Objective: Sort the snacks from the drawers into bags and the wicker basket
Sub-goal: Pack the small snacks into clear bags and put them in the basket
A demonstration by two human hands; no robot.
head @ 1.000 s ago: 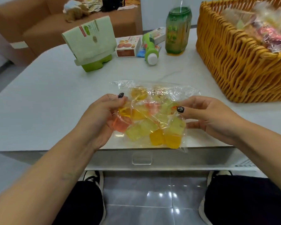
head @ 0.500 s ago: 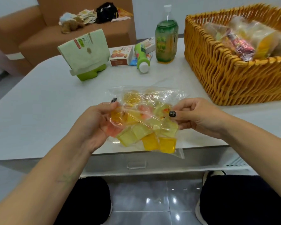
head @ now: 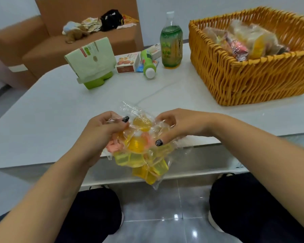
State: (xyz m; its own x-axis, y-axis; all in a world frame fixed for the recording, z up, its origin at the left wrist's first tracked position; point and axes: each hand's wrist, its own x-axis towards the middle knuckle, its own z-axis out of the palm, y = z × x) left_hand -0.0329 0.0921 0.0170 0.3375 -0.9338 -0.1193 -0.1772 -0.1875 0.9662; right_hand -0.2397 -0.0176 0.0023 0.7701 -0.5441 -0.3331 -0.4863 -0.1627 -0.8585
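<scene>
Both hands bunch the top of a clear bag of jelly cups over the table's near edge

The left hand (head: 102, 130) and right hand (head: 175, 127) sit close together, fingers curled into the crumpled plastic of the bag (head: 140, 155), which hangs past the white table (head: 42, 120); yellow, orange and pink cups show through. The wicker basket (head: 244, 81), far right on the table, holds wrapped snacks, blurred, perhaps breads

Glossy clear plastic bag (head: 144, 155); woven wicker basket (head: 253, 79).
</scene>
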